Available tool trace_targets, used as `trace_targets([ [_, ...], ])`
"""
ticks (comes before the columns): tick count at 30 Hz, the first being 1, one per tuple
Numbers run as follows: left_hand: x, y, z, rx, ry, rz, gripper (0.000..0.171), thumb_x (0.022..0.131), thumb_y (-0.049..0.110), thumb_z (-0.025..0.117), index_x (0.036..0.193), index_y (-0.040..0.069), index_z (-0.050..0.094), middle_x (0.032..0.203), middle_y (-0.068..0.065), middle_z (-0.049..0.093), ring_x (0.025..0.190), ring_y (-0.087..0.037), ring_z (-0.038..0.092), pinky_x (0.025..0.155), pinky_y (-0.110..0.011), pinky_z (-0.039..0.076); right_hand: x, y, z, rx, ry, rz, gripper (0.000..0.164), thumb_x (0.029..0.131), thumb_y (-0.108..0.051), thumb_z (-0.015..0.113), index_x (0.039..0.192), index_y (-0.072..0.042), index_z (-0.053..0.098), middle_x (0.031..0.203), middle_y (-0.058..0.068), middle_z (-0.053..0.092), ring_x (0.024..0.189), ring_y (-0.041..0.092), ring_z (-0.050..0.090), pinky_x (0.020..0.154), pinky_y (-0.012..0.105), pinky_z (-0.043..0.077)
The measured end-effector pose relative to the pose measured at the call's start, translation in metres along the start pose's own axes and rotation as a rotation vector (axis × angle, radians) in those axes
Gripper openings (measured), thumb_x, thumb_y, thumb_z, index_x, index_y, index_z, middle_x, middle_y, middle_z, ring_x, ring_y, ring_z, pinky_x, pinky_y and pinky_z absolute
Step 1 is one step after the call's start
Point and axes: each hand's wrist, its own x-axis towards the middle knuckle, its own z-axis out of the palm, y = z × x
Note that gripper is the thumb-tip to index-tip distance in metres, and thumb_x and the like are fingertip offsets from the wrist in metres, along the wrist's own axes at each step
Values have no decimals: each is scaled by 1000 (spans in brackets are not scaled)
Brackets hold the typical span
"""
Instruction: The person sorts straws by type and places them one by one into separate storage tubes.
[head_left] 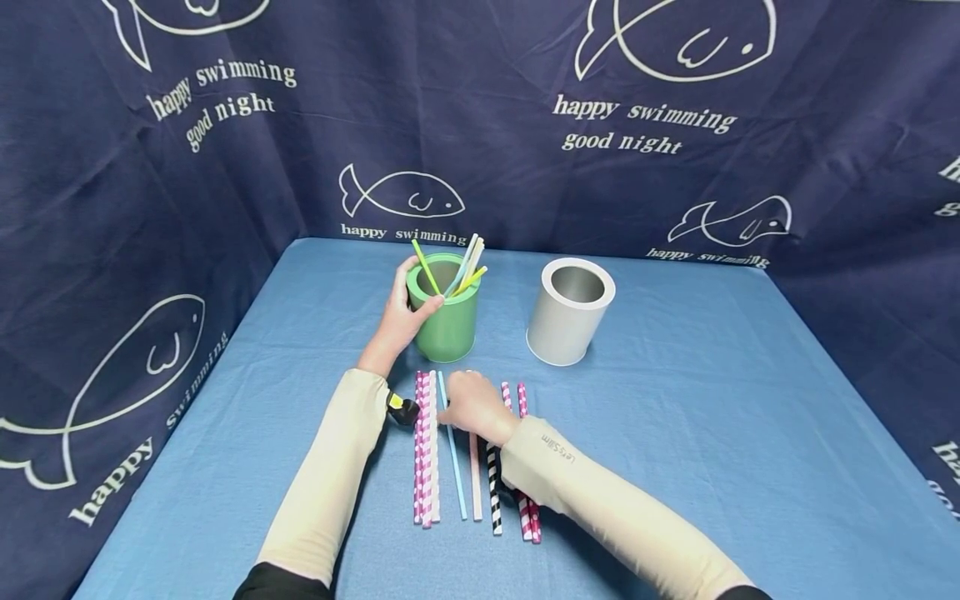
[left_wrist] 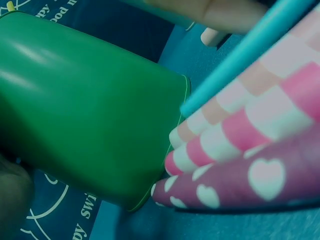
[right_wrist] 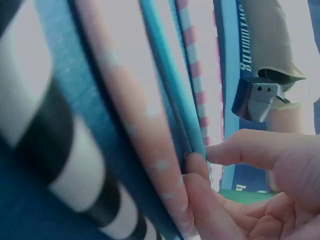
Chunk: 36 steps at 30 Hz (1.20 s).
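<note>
In the head view, patterned straws [head_left: 427, 487] lie nearest, flanking a blue straw [head_left: 457, 479]; the right hand [head_left: 478, 406] pinches that straw near its far end between thumb and finger. Beyond, the left hand [head_left: 405, 312] grips the rim of a green cup [head_left: 450, 329] holding plain straws [head_left: 427, 267]. Right of it, apart, stands a white cup [head_left: 564, 329], before a fish-printed curtain [head_left: 517, 192].

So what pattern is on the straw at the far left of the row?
White hearts on purplish pink; that straw shows best in the left wrist view.
</note>
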Motion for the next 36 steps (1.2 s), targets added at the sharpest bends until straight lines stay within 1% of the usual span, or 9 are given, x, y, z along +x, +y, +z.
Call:
trace_targets([
  [4, 1, -1, 0, 9, -8, -9, 78, 85, 18, 65, 151, 12, 23, 141, -22, 42, 126, -34, 44, 113, -47, 32, -1, 5, -5, 197, -33, 68, 28, 79, -10, 75, 59, -10, 55, 55, 5, 64, 43, 13, 56, 47, 22, 50],
  [7, 1, 0, 0, 17, -11, -10, 78, 85, 19, 65, 151, 12, 23, 141, -22, 43, 127, -35, 44, 113, -47, 33, -3, 9, -8, 361, -46, 114, 18, 80, -5, 69, 67, -7, 57, 59, 7, 66, 44, 13, 59, 47, 25, 55],
  [12, 1, 0, 0, 34, 3, 3, 80, 84, 20, 65, 151, 11, 23, 142, -23, 42, 127, -35, 44, 114, -48, 32, -4, 17, -11, 699, -76, 147, 3, 82, 3, 57, 84, 2, 56, 70, 7, 62, 58, 13, 61, 61, 31, 61],
  [15, 1, 0, 0, 36, 6, 5, 80, 85, 20, 65, 151, 10, 22, 142, -23, 42, 126, -35, 44, 113, -48, 33, -7, 20, -13, 844, -80, 131, 10, 85, 4, 53, 95, 6, 54, 83, 17, 67, 73, 21, 69, 73, 37, 61],
  [18, 1, -1, 0, 28, 3, 6, 79, 85, 19, 65, 151, 10, 22, 142, -23, 42, 125, -35, 45, 112, -47, 33, -10, 22, -13, 928, -75, 80, 16, 89, 5, 49, 103, 10, 52, 102, 29, 69, 94, 32, 71, 84, 40, 59],
  [20, 1, 0, 0, 23, 1, 7, 78, 85, 19, 64, 151, 10, 23, 141, -23, 43, 125, -34, 45, 111, -46, 34, -14, 22, -13, 960, -70, 42, 18, 91, 4, 47, 108, 11, 51, 111, 31, 67, 104, 36, 68, 88, 41, 57],
  [22, -2, 10, -1, 17, -9, -7, 77, 86, 15, 63, 151, 8, 23, 142, -24, 42, 125, -35, 44, 112, -46, 34, -17, 21, -14, 996, -67, 14, 20, 94, 4, 46, 112, 12, 50, 115, 31, 64, 108, 38, 66, 89, 41, 56],
  [28, -11, 37, -1, 11, -32, -44, 74, 88, 7, 60, 151, 2, 20, 143, -28, 39, 127, -39, 42, 113, -46, 33, -25, 16, -22, 972, 14, -36, 31, 95, -1, 55, 124, 10, 54, 117, 26, 66, 103, 33, 69, 84, 38, 59],
  [36, 0, 3, -1, -8, -21, -25, 78, 87, 6, 62, 152, 6, 18, 143, -28, 40, 125, -38, 44, 111, -46, 35, -26, 10, -38, 786, 290, -189, 23, 91, -1, 62, 113, 6, 62, 103, 21, 73, 93, 30, 72, 79, 41, 60],
])
